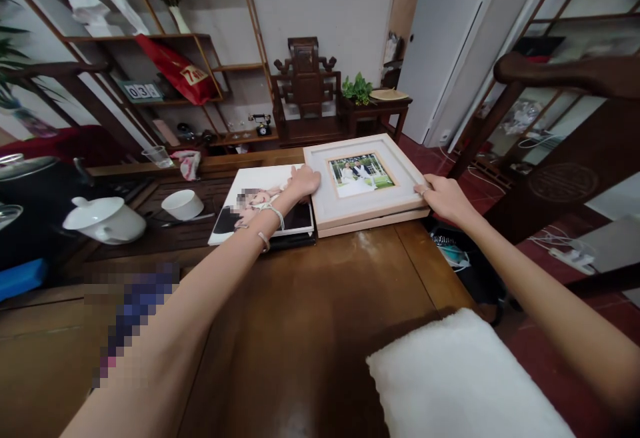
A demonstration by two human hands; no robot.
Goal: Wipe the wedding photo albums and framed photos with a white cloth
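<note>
A light wooden picture frame [367, 208] with a wedding photo lies flat near the far right corner of the dark wooden table [310, 305]. My left hand [303, 181] grips its left edge, fingers curled over the rim. My right hand [443, 197] holds the frame's right edge, fingers closed on it. A second, similar frame seems to lie under it. Beside it, under my left wrist, rests a large photo print [250, 191] on a dark album.
A white teapot [106, 219] and a white cup [183, 204] stand on the tea tray at left. A white fluffy cushion [460, 378] lies at the near right. Behind are shelves, a carved wooden chair [306, 88] and a plant [357, 88].
</note>
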